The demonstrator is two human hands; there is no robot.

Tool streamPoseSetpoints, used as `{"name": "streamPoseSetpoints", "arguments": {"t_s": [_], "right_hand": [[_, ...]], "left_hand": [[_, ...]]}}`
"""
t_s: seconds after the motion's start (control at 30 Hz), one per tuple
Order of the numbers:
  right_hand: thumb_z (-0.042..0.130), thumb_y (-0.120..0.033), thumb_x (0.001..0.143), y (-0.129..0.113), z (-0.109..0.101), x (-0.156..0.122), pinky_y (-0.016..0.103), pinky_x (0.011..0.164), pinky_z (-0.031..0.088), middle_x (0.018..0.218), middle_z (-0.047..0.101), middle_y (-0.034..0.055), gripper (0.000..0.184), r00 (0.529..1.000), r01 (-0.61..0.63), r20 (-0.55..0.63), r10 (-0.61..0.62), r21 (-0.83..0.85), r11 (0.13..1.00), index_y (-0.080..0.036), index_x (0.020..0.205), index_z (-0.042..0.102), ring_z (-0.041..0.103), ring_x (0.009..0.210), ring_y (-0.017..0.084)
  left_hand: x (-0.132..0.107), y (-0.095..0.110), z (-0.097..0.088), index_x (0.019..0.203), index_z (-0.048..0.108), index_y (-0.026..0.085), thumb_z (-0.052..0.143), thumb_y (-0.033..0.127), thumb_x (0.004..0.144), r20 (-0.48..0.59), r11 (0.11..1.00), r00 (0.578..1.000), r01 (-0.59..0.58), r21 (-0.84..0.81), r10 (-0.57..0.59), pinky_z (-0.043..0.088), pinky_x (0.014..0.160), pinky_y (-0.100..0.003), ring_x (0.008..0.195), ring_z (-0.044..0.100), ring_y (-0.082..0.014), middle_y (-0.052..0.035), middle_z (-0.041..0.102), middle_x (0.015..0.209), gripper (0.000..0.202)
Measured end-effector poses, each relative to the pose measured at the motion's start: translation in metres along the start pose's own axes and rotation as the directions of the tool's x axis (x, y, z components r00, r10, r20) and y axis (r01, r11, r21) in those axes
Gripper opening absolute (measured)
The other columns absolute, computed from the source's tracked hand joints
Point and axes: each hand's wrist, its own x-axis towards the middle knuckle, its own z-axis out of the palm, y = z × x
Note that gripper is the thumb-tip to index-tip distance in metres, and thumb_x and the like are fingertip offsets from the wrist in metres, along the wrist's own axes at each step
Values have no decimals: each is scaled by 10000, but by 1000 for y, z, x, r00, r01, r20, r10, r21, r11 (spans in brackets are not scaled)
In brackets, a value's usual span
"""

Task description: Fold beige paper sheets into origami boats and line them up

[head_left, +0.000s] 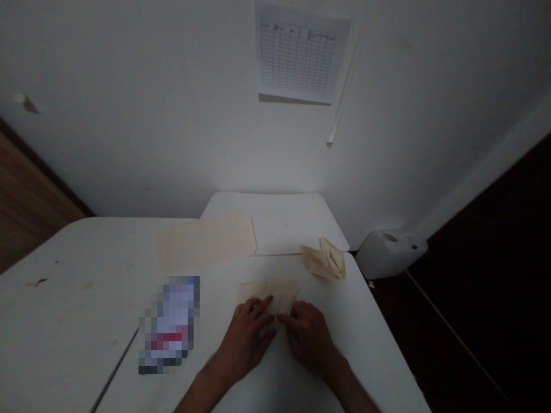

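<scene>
Two bare hands are right down on the job here: the left hand (246, 338) is half-open, fingers spread over the near edge of a folded cream paper piece (267, 292), and the right hand (307, 335) is curled slightly at its near corner. Neither shows a clear pinch, so I can't call a grip. That piece sits at 12 o'clock from the hands on a white folding table (64, 252). Already creased into a pointed shape, a second paper figure (327, 261) stands at 1 o'clock, while a flat cream sheet (204, 241) lies unfolded at 11 o'clock. A pixelated packet (170, 324) lies at 10 o'clock, and a white plastic canister (390, 252) sits off the table edge at 2 o'clock.
</scene>
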Motion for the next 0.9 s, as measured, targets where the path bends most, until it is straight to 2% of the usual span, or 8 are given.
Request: {"name": "streamPoseSetpoints", "arguments": {"t_s": [0.07, 0.17, 0.37, 0.63, 0.73, 0.9], "right_hand": [[537, -173, 832, -2, -3, -9, 308, 778, 366, 889, 557, 20, 386, 996, 65, 66, -63, -28, 997, -338, 1171, 619, 492, 842, 184], [550, -192, 823, -1, -4, -17, 341, 814, 352, 950, 548, 42, 464, 997, 21, 81, -16, -63, 998, -339, 1263, 555, 476, 893, 207], [450, -253, 943, 10, -5, -7, 331, 795, 335, 945, 545, 60, 340, 985, -173, -18, 172, -182, 968, -324, 1259, 556, 486, 885, 212], [445, -290, 966, 20, -10, 11, 354, 808, 348, 952, 566, 81, 266, 958, -285, -115, 264, -249, 926, -255, 1181, 598, 511, 909, 228], [465, -277, 958, 16, -10, 18, 365, 836, 358, 944, 579, 75, 201, 968, -239, -127, 215, -220, 946, -226, 1029, 646, 509, 923, 233], [547, -238, 933, 13, -2, 35, 307, 850, 386, 977, 612, 25, 118, 998, 29, -54, -34, -84, 996, -249, 943, 664, 525, 919, 189]], "left_hand": [[0, -1, 0, 992, 637, 259, 560, 223, 871, 3, 1000, 1000, 0, 5, 0, 441, 929, -508, 1168, 466, -293, -30, 508, 1394, 148], [-1, -3, 2, 1005, 636, 256, 560, 217, 866, 12, 1000, 1000, 1, 10, -1, 437, 927, -515, 1166, 465, -297, -30, 496, 1406, 163], [-1, -5, 3, 1006, 629, 253, 557, 220, 867, 10, 1000, 1000, -1, -2, 1, 429, 932, -515, 1161, 464, -292, -26, 501, 1401, 160], [-1, -3, 3, 1016, 622, 230, 522, 211, 887, 2, 997, 999, -48, 57, 48, 438, 911, -506, 1154, 472, -295, -44, 516, 1386, 165], [-1, -5, 6, 1056, 618, 227, 501, 193, 899, 3, 993, 997, -80, 84, 80, 437, 908, -509, 1149, 479, -294, -48, 539, 1364, 199], [4, -13, 7, 1057, 642, 250, 503, 99, 866, 16, 994, 996, -85, 64, 84, 473, 866, -486, 1061, 542, -271, -33, 603, 1296, 281]]}}
